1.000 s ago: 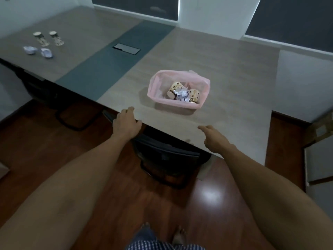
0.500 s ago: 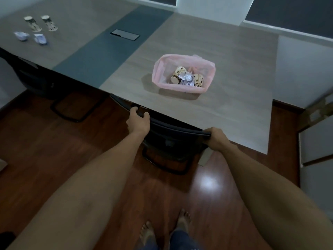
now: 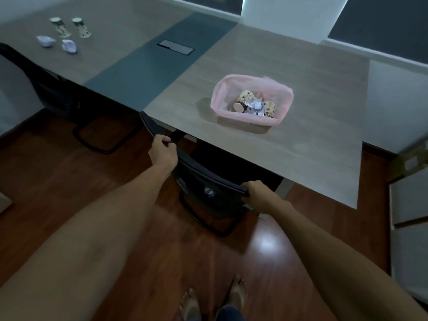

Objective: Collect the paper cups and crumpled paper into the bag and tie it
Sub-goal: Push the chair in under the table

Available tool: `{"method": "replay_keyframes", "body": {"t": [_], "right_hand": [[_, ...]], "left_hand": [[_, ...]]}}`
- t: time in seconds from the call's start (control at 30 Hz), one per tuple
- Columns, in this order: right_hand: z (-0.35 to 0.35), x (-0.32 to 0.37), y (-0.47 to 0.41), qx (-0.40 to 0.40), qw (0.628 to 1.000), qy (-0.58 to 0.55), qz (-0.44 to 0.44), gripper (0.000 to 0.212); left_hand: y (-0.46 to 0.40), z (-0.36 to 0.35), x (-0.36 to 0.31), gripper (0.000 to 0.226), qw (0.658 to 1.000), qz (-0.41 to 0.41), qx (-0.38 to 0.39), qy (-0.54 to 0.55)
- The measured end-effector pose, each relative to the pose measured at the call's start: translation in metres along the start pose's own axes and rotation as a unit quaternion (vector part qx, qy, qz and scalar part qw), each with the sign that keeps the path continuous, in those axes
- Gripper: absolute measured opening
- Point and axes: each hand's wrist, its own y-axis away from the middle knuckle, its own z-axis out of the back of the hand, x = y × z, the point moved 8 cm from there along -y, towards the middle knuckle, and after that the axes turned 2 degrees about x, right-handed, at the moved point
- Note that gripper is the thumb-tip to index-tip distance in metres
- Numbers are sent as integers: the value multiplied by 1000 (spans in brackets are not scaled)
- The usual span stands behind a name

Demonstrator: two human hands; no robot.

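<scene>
The pink bag [image 3: 252, 98] is sitting open on the table [image 3: 312, 144], holding cups and crumpled paper, well beyond both hands. The left hand [image 3: 163, 154] and right hand [image 3: 259, 195] are curling around the chair back [image 3: 208, 179], nearer.

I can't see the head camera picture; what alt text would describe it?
A person's left hand and right hand grip the back of a black office chair tucked under a grey wooden table. On the table sits an open pink plastic bag holding paper cups and crumpled paper.
</scene>
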Motion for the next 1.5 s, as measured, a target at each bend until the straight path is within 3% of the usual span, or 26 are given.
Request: {"method": "replay_keyframes", "body": {"t": [0.2,0.4,0.63,0.9,1.0,1.1,1.17,1.23,1.37,1.5], "right_hand": [[-42,81,-24,63,993,62,74,17],[-69,157,-46,62,986,84,133,22],[-107,237,-76,29,986,26,161,20],[-137,292,-97,65,983,-76,157,8],[-122,281,-99,78,984,-67,144,14],[-99,238,-104,70,991,-36,112,16],[-81,200,-112,38,996,-31,77,11],[-68,170,-120,26,998,-35,48,20],[-51,134,-137,40,998,-32,38,37],[-51,110,-164,69,996,-42,49,35]], "left_hand": [[-28,51,24,19,999,-41,-15,-7],[-28,90,54,38,998,-48,-34,-8],[-48,142,82,38,996,-26,-78,-23],[-60,177,84,38,988,-5,-114,-106],[-48,180,69,35,977,-42,-130,-162],[-32,170,44,33,954,-131,-131,-237],[-25,154,32,34,949,-167,-97,-250],[-23,133,28,35,951,-185,-53,-240],[-24,86,43,38,962,-164,11,-219],[-27,37,79,46,973,-94,48,-203]]}}
